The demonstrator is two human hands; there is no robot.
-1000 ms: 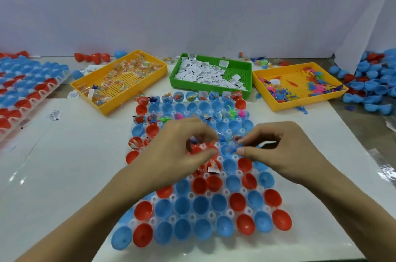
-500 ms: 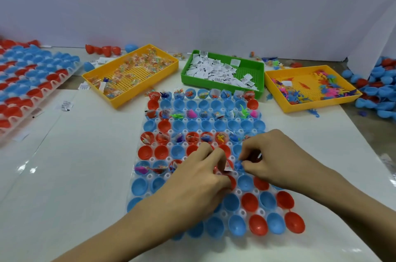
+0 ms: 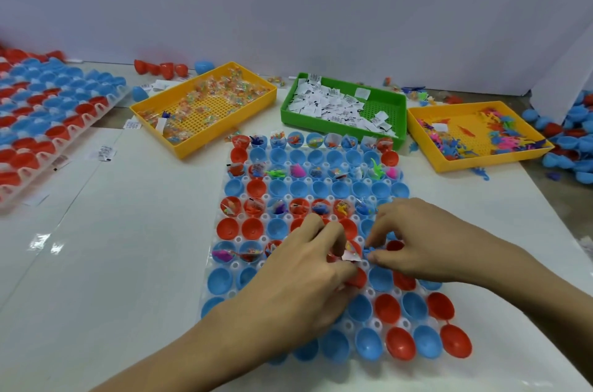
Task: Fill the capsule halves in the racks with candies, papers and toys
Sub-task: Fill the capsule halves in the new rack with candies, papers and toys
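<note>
This looks like a small hand-assembly or packing workstation, not a home. A white counter (image 3: 96, 263) stands against plain white partition walls (image 3: 288, 22). Sorting trays sit in a row: a yellow tray (image 3: 205, 147) of wrapped candies, a green tray (image 3: 337, 126) of paper slips, and another yellow tray (image 3: 446, 163) of small plastic toys. Racks (image 3: 240, 265) hold many red and blue capsule halves, with loose halves piled (image 3: 571, 147) at the right.

Rack (image 3: 301, 263): centre of the counter (image 3: 112, 263).
Second rack (image 3: 48, 122): at 10 o'clock.
Candy tray (image 3: 205, 106): at 11 o'clock.
Paper tray (image 3: 345, 106): at 12 o'clock.
Toy tray (image 3: 475, 135): at 2 o'clock.
Loose capsule halves (image 3: 571, 141): at 3 o'clock.
</note>
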